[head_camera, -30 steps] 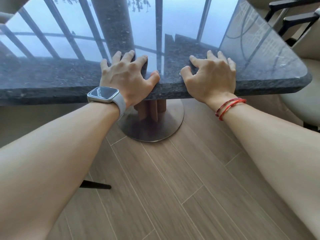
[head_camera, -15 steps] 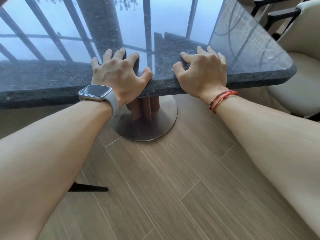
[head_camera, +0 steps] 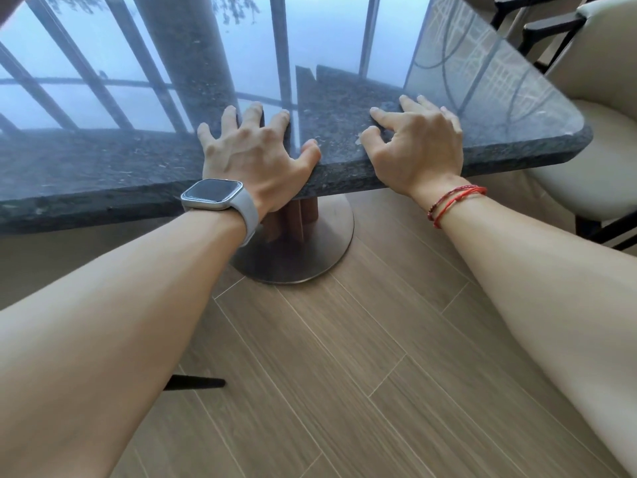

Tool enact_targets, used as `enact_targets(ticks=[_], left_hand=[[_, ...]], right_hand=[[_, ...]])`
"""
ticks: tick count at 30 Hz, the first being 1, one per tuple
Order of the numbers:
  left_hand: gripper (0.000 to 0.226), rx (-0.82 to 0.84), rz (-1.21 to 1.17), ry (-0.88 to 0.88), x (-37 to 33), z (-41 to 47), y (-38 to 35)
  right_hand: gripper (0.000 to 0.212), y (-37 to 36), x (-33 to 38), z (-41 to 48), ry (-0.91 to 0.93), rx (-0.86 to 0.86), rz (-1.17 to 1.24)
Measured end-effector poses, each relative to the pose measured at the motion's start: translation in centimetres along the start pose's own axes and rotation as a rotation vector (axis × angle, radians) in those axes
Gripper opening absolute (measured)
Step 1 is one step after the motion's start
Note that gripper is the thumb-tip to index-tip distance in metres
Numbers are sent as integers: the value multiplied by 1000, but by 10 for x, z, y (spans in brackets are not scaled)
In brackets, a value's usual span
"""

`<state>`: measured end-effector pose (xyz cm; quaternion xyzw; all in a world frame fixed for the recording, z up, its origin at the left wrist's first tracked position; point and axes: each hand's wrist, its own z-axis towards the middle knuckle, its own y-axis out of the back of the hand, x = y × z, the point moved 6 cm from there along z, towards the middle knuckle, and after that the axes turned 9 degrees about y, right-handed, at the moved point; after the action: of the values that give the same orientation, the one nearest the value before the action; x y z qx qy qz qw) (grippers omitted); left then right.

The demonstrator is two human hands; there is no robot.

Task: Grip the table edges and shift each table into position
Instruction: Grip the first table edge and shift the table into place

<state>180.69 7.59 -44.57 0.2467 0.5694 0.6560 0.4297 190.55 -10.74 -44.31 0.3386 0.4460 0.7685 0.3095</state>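
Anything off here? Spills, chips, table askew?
Nothing stands out. No spill or crack shows on the table; its rough edge looks like finish, not damage. Left hand and right hand rest on its near edge. A cream chair sits close to the right corner.

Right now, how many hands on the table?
2. The left hand rests on the table at its near edge above the pedestal; the right hand beside it, toward the rounded corner. None hidden.

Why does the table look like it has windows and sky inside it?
Head view: the shiny dark table mirrors window bars and pale sky as bluish glare. Also in the head view, the wide lens bows the table's front edge.
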Motion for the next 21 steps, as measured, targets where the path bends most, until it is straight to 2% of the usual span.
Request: enact_targets(ticks=[8, 13, 16, 21], left_hand=[[65, -9, -84, -57, 4, 1, -1], [69, -3, -140, -107, 21, -10, 14], [69, -40, -89, -115, 54, -18, 26], [72, -64, -49, -4, 133, -14, 43]], right_hand=[[45, 7, 9, -5, -53, 57, -25], [62, 5, 43, -20, -33, 66, -39], [66, 1, 85, -21, 37, 55, -5], [67, -16, 159, -10, 165, 81, 34]])
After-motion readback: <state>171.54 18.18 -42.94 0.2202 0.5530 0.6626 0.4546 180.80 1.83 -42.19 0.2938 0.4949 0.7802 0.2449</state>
